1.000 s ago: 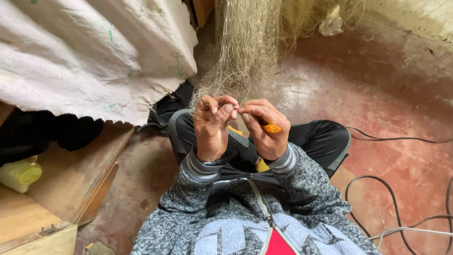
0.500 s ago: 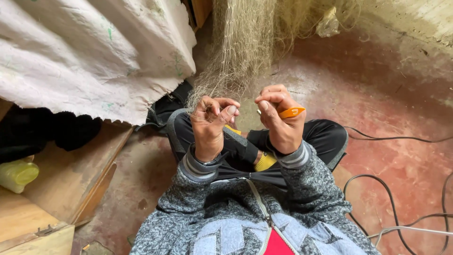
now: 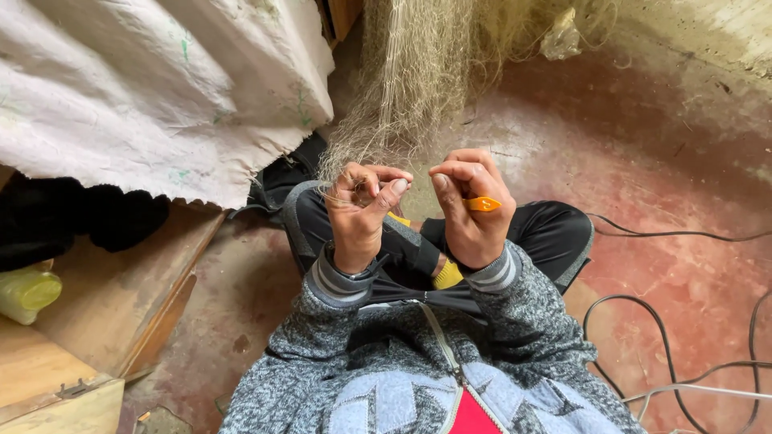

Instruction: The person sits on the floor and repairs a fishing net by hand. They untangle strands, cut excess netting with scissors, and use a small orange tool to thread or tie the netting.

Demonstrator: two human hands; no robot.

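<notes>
At the far left a yellow-green bottle (image 3: 26, 293) lies on a wooden board (image 3: 121, 297), with a dark bundle of cloth (image 3: 80, 221) above it under a large white sheet (image 3: 153, 88). Toward the middle, a pale fishing net (image 3: 418, 72) hangs down from the top of the view, and its lower strands gather right at the left hand (image 3: 358, 217). That hand's grip is closed to a pinch: thumb and bent fingers press together on a few strands of the net, which fan upward from the fingertips. Just beside it, nearly thumb to thumb, the right hand (image 3: 470, 213) is curled shut around an orange netting needle (image 3: 482, 204); only the tool's pointed end shows, sticking out to the right between the fingers, apart from the net itself. Whether a thread runs from it to the net I cannot tell. Both hands sit above the person's crossed legs in black trousers (image 3: 555, 233), wrists in grey knitted sleeves (image 3: 515, 321). Further right, dark cables (image 3: 675, 235) trail over the reddish floor (image 3: 683, 161).
</notes>
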